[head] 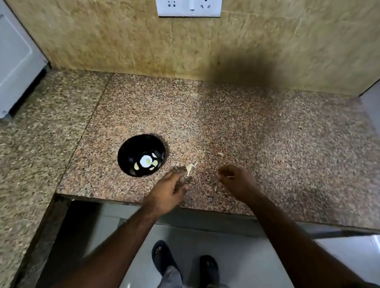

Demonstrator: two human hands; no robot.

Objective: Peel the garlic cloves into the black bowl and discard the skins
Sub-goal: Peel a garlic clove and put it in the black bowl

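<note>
Your left hand is resting loosely curled, gripping nothing, just below a garlic clove lying at the black bowl's three o'clock. Your right hand is pinching a pale scrap; peeled cloves are sitting inside the bowl.

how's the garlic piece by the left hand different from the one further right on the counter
The garlic piece near the left hand is larger, elongated and whitish, close to the black bowl. The small piece lies farther back, beyond the right hand, and is shorter and rounder. Both rest on the granite counter, outside the bowl.
</note>
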